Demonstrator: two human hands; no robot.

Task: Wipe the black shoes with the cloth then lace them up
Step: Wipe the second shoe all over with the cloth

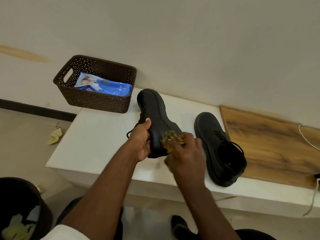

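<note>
Two black boots sit on the white bench (97, 135). My left hand (142, 141) grips the tilted boot (155, 115) mid-bench, thumb curled over its upper. My right hand (185, 153) clutches the yellow cloth (170, 138) against its heel. I see the other boot (218, 146) upright beside the wooden board (270, 144).

The single head-worn camera looks forward and steeply down from close above the white bench (97, 135), facing the wall (190, 40) behind it, both forearms reaching in from below.
</note>
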